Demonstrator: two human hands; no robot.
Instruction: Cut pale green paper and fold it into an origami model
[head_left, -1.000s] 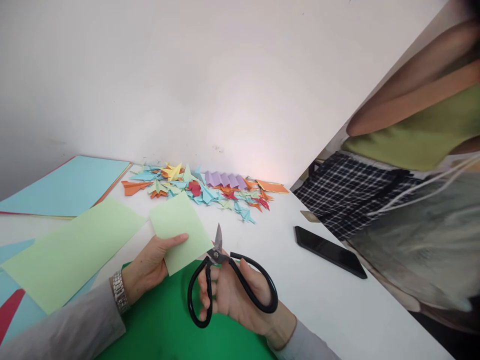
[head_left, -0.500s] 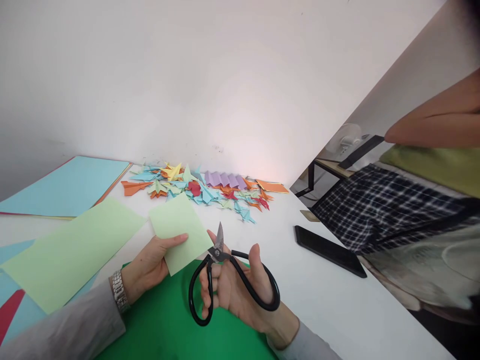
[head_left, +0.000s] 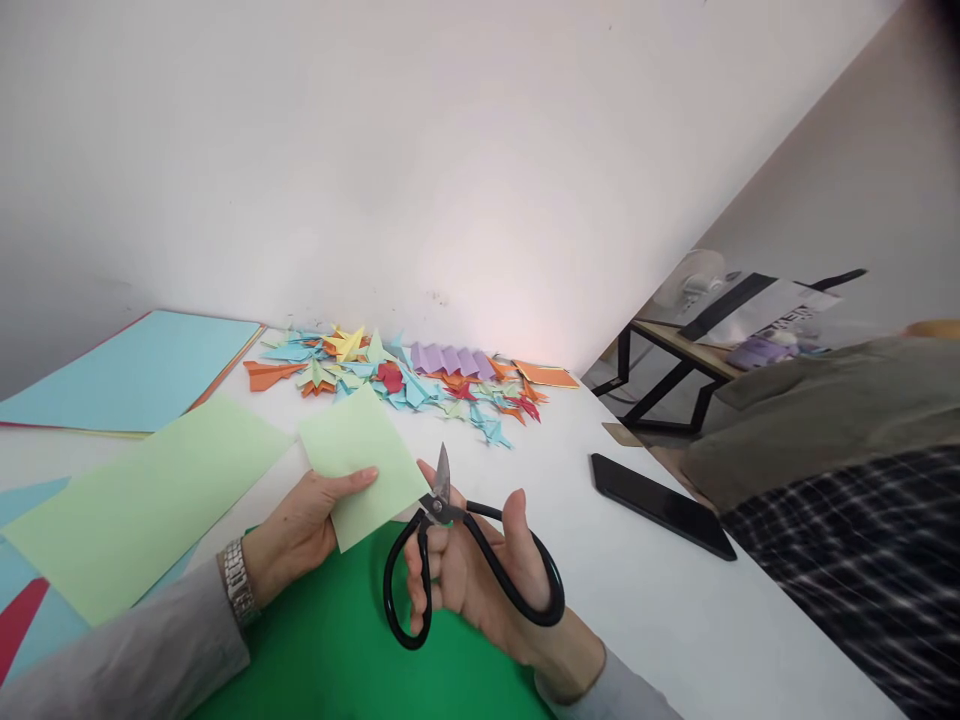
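Observation:
My left hand (head_left: pixel 304 525) pinches a small light green sheet of paper (head_left: pixel 360 450), thumb on top and fingers beneath. In my right hand (head_left: pixel 487 580) is a pair of scissors (head_left: pixel 442 505) with black loop handles; the thumb and fingers pass through the loops. The handles are spread, and one blade points up and away. The paper's right corner meets the scissors near the pivot, where the other blade is hidden from me. Under both hands lies a green sheet (head_left: pixel 322 640). A longer light green strip of paper (head_left: pixel 150 500) rests left of my left hand.
Folded paper pieces (head_left: pixel 405 380) in many colours lie along the wall. Light blue sheets (head_left: pixel 142 365) are stacked at the back left. A black phone-like slab (head_left: pixel 660 505) lies near the table's right edge. Beyond it stands a person in checked clothing (head_left: pixel 847 540), by a small table (head_left: pixel 675 345).
The person at the right has shifted, uncovering a bag on the small table behind. My hands, the paper and the scissors have stayed nearly still.

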